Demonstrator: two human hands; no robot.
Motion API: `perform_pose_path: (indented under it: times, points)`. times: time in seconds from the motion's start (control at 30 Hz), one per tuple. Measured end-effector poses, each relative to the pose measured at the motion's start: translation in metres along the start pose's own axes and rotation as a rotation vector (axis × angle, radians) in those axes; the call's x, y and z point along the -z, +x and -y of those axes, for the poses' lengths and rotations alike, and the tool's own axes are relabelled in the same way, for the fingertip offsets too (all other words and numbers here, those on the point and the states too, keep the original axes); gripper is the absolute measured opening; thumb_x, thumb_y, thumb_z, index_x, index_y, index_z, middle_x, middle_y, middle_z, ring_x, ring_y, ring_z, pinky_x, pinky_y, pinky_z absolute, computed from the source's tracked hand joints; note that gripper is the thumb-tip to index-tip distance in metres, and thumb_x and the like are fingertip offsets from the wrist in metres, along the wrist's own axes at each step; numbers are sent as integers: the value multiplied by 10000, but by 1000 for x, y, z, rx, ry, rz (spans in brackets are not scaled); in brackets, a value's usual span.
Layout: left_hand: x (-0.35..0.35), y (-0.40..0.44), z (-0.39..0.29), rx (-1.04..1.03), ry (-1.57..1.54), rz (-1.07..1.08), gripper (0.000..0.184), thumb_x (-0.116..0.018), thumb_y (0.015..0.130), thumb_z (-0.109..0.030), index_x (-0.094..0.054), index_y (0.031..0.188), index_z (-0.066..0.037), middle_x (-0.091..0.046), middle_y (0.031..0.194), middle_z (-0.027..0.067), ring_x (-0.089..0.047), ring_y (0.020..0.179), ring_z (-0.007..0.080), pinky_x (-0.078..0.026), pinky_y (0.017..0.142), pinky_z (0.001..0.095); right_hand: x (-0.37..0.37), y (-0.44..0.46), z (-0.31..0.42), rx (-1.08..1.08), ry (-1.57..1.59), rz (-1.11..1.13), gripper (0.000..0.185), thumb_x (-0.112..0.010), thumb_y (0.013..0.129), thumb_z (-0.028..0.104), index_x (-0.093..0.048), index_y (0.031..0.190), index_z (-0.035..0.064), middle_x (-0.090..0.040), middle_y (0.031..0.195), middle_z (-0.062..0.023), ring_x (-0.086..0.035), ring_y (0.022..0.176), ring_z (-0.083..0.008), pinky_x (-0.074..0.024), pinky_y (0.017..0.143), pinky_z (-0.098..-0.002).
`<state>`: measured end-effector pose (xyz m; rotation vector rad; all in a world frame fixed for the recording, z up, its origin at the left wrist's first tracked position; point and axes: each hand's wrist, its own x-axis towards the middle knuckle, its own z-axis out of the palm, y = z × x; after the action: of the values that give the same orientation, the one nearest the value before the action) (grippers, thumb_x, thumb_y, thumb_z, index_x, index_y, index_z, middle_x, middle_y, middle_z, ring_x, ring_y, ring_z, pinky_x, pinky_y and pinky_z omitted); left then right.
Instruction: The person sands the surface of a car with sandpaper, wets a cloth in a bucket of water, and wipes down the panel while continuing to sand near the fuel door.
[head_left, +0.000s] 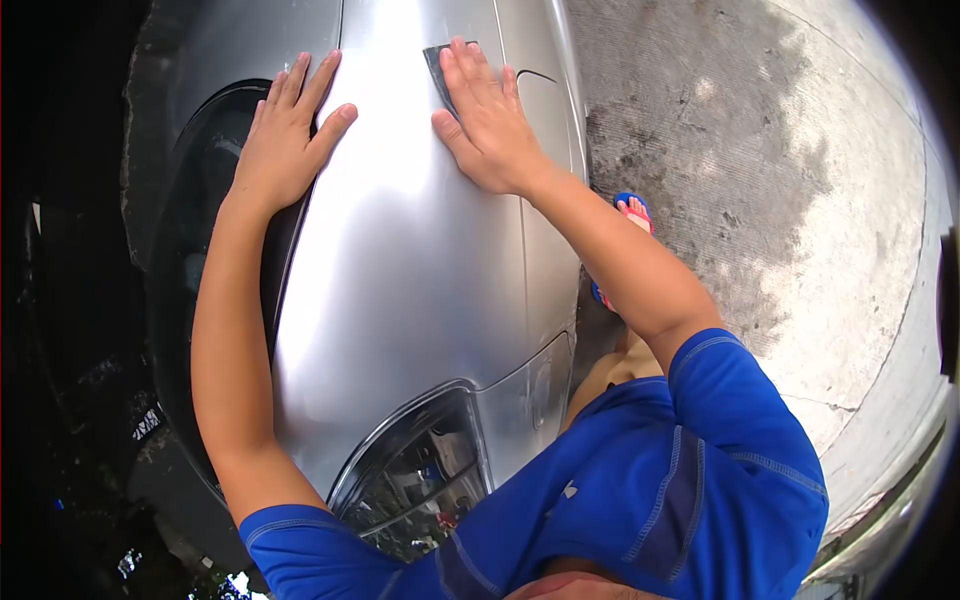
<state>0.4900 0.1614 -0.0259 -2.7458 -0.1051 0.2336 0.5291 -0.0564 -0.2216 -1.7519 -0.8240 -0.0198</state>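
Note:
My right hand (490, 125) presses a dark grey sheet of sandpaper (435, 66) flat against the silver car body (400, 280). Its fingers lie over the sheet, whose left edge and upper corners show past them; the rest is hidden under the hand. My left hand (287, 145) rests with fingers spread at the edge between the dark glass (215, 150) and the silver panel, holding nothing. Bright reflections run along the metal between both hands.
A side window (425, 480) with a dark trim lies close below my chest. The fuel-flap-like seam (540, 75) is right of my right hand. Stained concrete ground (700, 150) stretches along the car's right side, with my sandalled foot (632, 210) on it.

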Motion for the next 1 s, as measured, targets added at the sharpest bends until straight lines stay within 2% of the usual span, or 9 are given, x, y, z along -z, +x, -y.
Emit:
perform_pose_path:
  times: [0.13, 0.2, 0.23, 0.37, 0.5, 0.57, 0.73, 0.87, 1.0]
  points:
    - [-16, 4, 12, 12, 36, -10, 857, -408, 1090, -725, -254, 1771, -228, -219, 1835, 133, -169, 1687, 424, -175, 1353, 559, -19, -144, 71, 188, -100, 252, 767, -394, 1146, 490, -229, 1752, 48, -165, 1843, -165, -135, 1708, -349, -20, 1335, -644]
    - [-19, 8, 9, 30, 75, -3, 878, -389, 1087, -741, -238, 1775, -215, -213, 1837, 130, -155, 1689, 423, -169, 1356, 551, -15, -147, 57, 157, -69, 242, 773, -393, 1146, 500, -228, 1754, 52, -163, 1843, -168, -131, 1710, -345, -11, 1335, -642]
    - [-14, 9, 5, 44, 86, 15, 883, -380, 1087, -745, -232, 1776, -212, -211, 1837, 129, -152, 1690, 422, -166, 1357, 549, -17, -147, 51, 142, -48, 242, 776, -393, 1146, 506, -228, 1755, 54, -162, 1843, -170, -129, 1711, -343, -6, 1335, -641]
    - [-13, 10, 4, 44, 92, 34, 879, -353, 1088, -752, -217, 1779, -227, -204, 1840, 127, -154, 1689, 424, -163, 1356, 562, 13, 92, -55, 7, -81, -91, 744, -359, 1156, 454, -166, 1749, 47, -220, 1814, -207, -140, 1697, -372, -46, 1331, -650]
    - [-10, 10, 1, 17, 84, 33, 809, -375, 1102, -709, -209, 1779, -299, -183, 1843, 142, -146, 1680, 472, -152, 1346, 601, -7, 45, -40, 7, -18, -117, 769, -389, 1152, 477, -196, 1742, 22, -180, 1830, -193, -149, 1695, -382, -28, 1338, -650]
    - [-7, 10, -1, 20, 85, 36, 786, -393, 1109, -673, -211, 1779, -305, -181, 1842, 154, -146, 1676, 486, -153, 1345, 604, -10, -78, 27, 46, -51, 129, 779, -381, 1146, 506, -209, 1752, 47, -166, 1836, -185, -128, 1707, -356, -20, 1327, -672]
    - [-5, 9, -4, 20, 34, 42, 760, -425, 1115, -619, -226, 1776, -303, -183, 1840, 167, -150, 1675, 493, -158, 1341, 609, 4, -15, -13, 117, -66, 56, 746, -406, 1141, 488, -263, 1739, 67, -229, 1821, -182, -152, 1703, -343, -39, 1328, -668]
    - [-7, 10, -3, 4, 28, 20, 760, -430, 1112, -618, -238, 1774, -298, -184, 1840, 166, -144, 1678, 487, -153, 1343, 605, 18, 131, -89, -36, -41, -32, 745, -402, 1142, 485, -276, 1728, 42, -255, 1809, -191, -171, 1697, -350, -47, 1326, -670]
    - [-9, 8, 0, -19, 28, 2, 770, -438, 1109, -631, -255, 1771, -284, -221, 1823, 197, -170, 1668, 502, -166, 1336, 619, 6, -1, -14, 139, -58, 73, 769, -392, 1145, 510, -270, 1731, 29, -224, 1823, -183, -147, 1705, -347, -24, 1327, -668]
